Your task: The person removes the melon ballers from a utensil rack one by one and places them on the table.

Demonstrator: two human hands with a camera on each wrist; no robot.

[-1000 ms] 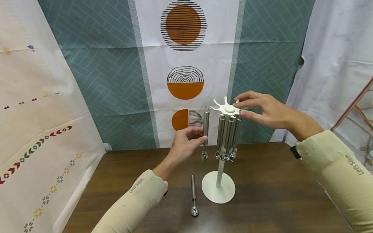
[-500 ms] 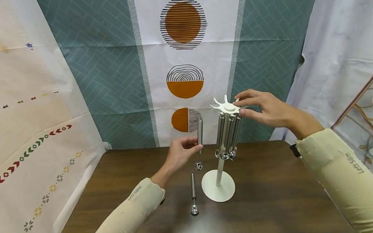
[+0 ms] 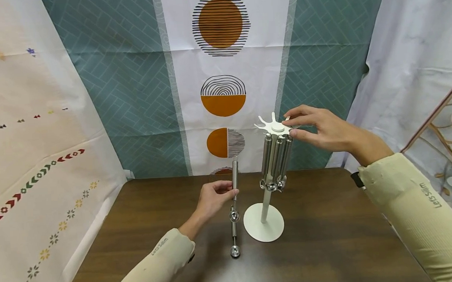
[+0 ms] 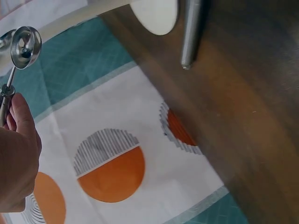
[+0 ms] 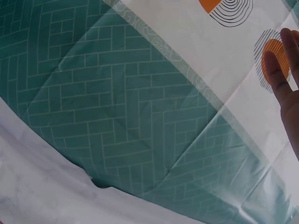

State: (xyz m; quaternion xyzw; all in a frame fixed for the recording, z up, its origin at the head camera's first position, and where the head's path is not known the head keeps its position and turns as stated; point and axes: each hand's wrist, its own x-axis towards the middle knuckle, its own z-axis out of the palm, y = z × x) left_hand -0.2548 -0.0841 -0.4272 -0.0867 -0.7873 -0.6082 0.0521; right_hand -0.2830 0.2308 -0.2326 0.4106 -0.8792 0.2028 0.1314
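Observation:
My left hand (image 3: 211,201) pinches a steel melon baller (image 3: 234,174) by its handle, left of the stand. It is upright, with its scoop (image 4: 25,48) downward. A second melon baller (image 3: 234,229) lies on the table, and the held one's scoop overlaps its handle in the head view. At the top of a white utensil stand (image 3: 264,228), the thumb and fingers of my right hand (image 3: 323,129) pinch the edge of the hooked head (image 3: 277,127). Several steel utensils (image 3: 276,162) hang below that head. Only some fingers (image 5: 275,74) show in the right wrist view.
The dark wooden table (image 3: 323,238) ends at a patterned cloth backdrop (image 3: 144,119). A pale curtain (image 3: 39,168) hangs at the left and a floral one (image 3: 415,84) at the right.
My left hand has moved down and to the left, taking the melon baller away from beside the stand's hooks. My right hand keeps its place at the stand's head.

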